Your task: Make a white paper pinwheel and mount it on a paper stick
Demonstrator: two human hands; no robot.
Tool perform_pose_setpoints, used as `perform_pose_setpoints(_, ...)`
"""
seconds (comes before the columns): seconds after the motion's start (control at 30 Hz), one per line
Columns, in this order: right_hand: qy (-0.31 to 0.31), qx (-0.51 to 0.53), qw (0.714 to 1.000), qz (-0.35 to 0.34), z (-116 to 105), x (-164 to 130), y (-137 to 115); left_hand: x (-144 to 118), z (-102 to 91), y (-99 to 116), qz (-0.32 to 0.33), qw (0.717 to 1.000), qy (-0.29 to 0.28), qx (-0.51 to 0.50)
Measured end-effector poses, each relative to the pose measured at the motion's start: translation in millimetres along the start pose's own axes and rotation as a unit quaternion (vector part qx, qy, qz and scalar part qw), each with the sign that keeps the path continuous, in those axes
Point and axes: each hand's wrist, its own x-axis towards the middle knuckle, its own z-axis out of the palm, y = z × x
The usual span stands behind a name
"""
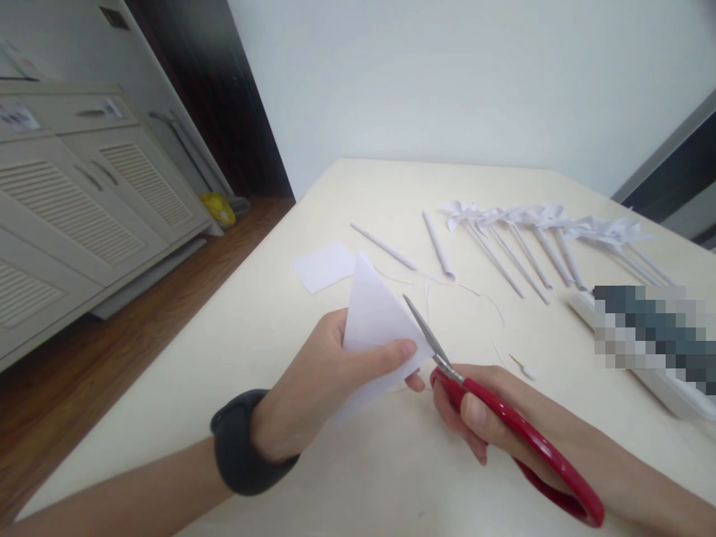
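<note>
In the head view, just below the centre of the frame, my left hand (313,384) pinches a folded white paper triangle (376,328) between thumb and fingers, its point standing up toward the middle of the frame. My right hand (486,414), at lower right, is closed through the red handles of the scissors (481,403); the blades are drawn nearly together and their tip lies against the right edge of the paper. My left thumb (394,350) sits near the bottom of that same edge, just beside the blades, so I judge the main risk to be a nick to the thumb or fingertip if the blades travel down without the hand shifting away. Held only at its lower corner, the folded layers could also slip apart and leave the cut crooked or uneven. A dark band (246,447) wraps my left wrist. Across the cream table (391,485), a loose white square (324,265) lies at centre left, two rolled paper sticks (439,246) sit above the middle, and a row of paper pinwheels (537,224) runs across the upper right. Thin paper trimmings (492,306) are scattered between them and my hands; a slip of the elbow could sweep them off.
</note>
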Motion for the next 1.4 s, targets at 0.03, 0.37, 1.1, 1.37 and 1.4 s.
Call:
perform_pose_setpoints(0.03,-0.003,0.005,1.0,0.003,0,0,0,0,0.7,0,0.002,1.0,-0.003,0.001)
perform_pose_setpoints(0.37,-0.022,0.055,0.998,0.015,-2,2,-9,0,-1.5,-2,0.0,0.999,-0.022,-0.035)
perform_pose_setpoints(1.1,0.008,0.025,0.999,0.027,3,3,-2,1,-3.4,0,-0.02,0.998,-0.024,-0.049)
perform_pose_setpoints(1.37,-0.027,0.038,0.998,0.035,1,6,-7,2,-5.4,-1,-0.022,0.999,0.0,-0.043)
perform_pose_setpoints(1.4,-0.035,0.039,0.998,0.037,0,6,-9,2,-5.8,0,-0.019,0.999,-0.004,-0.04)
